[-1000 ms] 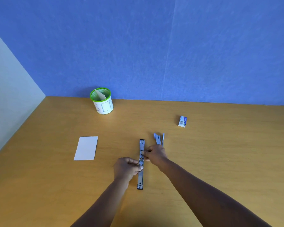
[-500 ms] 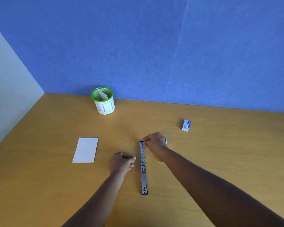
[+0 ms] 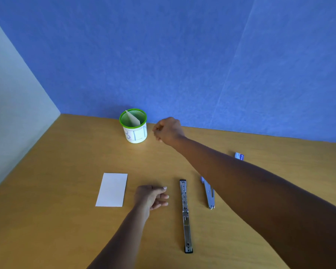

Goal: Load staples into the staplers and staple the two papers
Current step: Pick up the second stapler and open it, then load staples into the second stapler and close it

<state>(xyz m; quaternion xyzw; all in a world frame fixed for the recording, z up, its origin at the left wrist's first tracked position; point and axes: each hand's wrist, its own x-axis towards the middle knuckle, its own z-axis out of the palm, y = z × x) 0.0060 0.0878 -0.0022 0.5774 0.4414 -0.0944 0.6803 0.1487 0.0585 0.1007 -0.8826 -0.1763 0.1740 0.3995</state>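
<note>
The right hand [image 3: 168, 131], curled (round what, I cannot tell), hangs beside the green cup [image 3: 135, 133] by the back edge of the table [image 3: 66, 220] and should clear its rim gently; the left hand [image 3: 151, 197] lies slack beside the opened stapler [image 3: 185, 214], toward the front edge.

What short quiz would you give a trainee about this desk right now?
1. True or false: the unfolded stapler lies flat on the table, and neither hand touches it.
2. Fill in: the left hand is between the white paper and the ____.
3. Which thing is the right hand nearest to? A: the green-rimmed cup. B: the white paper. C: the unfolded stapler.

Key: 1 true; 2 unfolded stapler; 3 A.
</note>
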